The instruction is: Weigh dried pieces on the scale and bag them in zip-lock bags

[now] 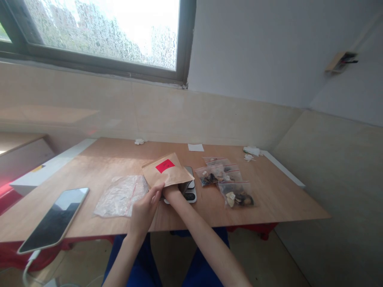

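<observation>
Envelope [166, 170] is tilting up because our left hand [145, 211] and right hand [171, 193] are holding it (scale [190, 194] is standing just behind).

A: What's the person wearing?
B: Deep blue trousers [145, 263] of matte cloth, one leg showing at seven o'clock and the other at five.
A: Any sleeves on the arms?
B: No, the left forearm [122, 259] and the right forearm [203, 239] are bare and slender down to the frame's edge.
A: And the hands?
B: The left hand [145, 211] and the right hand [172, 193] are bare too, and the left shows long, slim fingers [152, 195].
</observation>
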Available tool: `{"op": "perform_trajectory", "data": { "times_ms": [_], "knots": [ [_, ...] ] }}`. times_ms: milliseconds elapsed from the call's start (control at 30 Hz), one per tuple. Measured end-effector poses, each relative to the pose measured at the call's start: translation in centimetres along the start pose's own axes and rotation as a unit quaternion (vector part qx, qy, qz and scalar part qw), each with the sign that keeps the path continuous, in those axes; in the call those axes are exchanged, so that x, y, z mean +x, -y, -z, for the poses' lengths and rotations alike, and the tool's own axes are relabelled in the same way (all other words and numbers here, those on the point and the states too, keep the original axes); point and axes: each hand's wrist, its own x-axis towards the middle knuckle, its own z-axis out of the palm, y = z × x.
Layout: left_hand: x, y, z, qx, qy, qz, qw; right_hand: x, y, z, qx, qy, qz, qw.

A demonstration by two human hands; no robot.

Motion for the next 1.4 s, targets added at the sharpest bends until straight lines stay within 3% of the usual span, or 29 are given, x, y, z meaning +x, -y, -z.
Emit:
{"op": "perform_trajectory", "data": {
  "times_ms": [200,367,533,733,900,1067,1233,1300,1400],
  "knots": [
    [0.9,-0.4,0.6,-0.001,0.012,0.048,0.999,-3.7,-0.6,2.9,-0.018,-0.025,0.073,0.997],
    [1.6,-0.5,0.7,-0.014,-0.004,0.045,0.999,-7.3,-0.9,5.3,-0.026,-0.018,0.058,0.998],
    [2.1,-1.0,0.7,-0.015,-0.009,0.057,0.998,-9.1,-1.0,6.4,-0.035,-0.075,0.064,0.995],
    [3.0,-1.1,0.6,0.074,-0.031,0.080,0.993,-10.0,-1.4,7.4,0.092,-0.128,0.078,0.984],
    [4.2,-0.9,0.5,0.117,-0.063,0.092,0.987,-10.4,-2.5,8.1,0.270,-0.211,0.096,0.935],
    [5.4,-0.1,-0.1,0.130,-0.101,0.141,0.976,-10.5,-4.6,6.8,0.349,-0.309,0.041,0.884],
    [6.3,1.0,-1.3,0.093,-0.131,0.192,0.968,-9.2,-6.6,3.7,0.434,-0.323,-0.021,0.841],
    [6.7,1.4,-1.9,0.090,-0.139,0.203,0.965,-8.0,-7.3,2.3,0.437,-0.326,-0.043,0.837],
    [7.1,2.3,-3.1,0.092,-0.164,0.205,0.961,-6.2,-8.5,0.8,0.383,-0.311,-0.039,0.869]
  ]
}}
